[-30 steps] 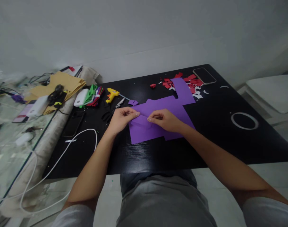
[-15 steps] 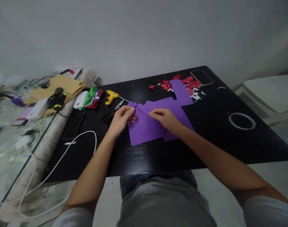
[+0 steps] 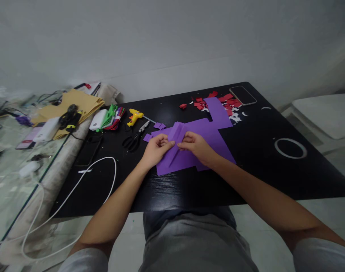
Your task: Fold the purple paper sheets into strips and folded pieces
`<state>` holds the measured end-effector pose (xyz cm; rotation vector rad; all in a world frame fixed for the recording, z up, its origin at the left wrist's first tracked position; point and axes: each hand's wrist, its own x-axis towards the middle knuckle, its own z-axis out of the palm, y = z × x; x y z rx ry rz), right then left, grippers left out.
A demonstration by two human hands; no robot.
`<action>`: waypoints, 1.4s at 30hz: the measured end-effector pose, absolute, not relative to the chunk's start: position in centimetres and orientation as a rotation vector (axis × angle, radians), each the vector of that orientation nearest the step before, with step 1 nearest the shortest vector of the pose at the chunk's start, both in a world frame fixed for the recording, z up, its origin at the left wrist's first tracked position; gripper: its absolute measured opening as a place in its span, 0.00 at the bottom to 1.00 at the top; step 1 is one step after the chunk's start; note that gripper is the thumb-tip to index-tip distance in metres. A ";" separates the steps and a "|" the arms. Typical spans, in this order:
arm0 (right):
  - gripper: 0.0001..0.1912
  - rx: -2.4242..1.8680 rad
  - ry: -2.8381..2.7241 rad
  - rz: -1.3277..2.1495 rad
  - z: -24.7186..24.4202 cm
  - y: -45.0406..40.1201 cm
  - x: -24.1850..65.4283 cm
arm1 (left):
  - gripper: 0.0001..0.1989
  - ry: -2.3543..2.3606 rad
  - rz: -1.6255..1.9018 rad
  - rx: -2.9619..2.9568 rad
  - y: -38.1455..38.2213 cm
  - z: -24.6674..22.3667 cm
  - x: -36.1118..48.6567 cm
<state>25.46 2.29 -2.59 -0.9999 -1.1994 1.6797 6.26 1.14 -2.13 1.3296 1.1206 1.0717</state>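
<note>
Between my two hands is a folded strip of purple paper (image 3: 176,132), tilted and creased lengthwise. My left hand (image 3: 158,149) pinches its left side with the thumb on top. On its right edge, the fingers of my right hand (image 3: 193,145) are closed in a pinch. Beneath them lie larger purple paper sheets (image 3: 214,139) flat on the black table. Small purple paper pieces (image 3: 160,126) rest just beyond my left hand. Black-handled scissors (image 3: 134,139) lie to the left of that hand, and a yellow glue gun (image 3: 135,116) is behind them.
Red and white paper scraps (image 3: 229,101) spread at the back right beside a phone (image 3: 242,95). A white ring (image 3: 290,148) lies on the right. Leftward are a dark phone (image 3: 89,151), a white cable (image 3: 115,170) and bundled coloured paper (image 3: 113,118). A wall stands behind the table.
Both hands have shifted slightly toward me and closer together. The purple strip is now raised and gripped between them, and the small purple pieces and scissors are more exposed.
</note>
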 end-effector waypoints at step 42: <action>0.10 -1.035 -1.373 1.719 -0.8 3.4 27.5 | 0.09 1.121 0.892 1.690 0.9 0.4 4.0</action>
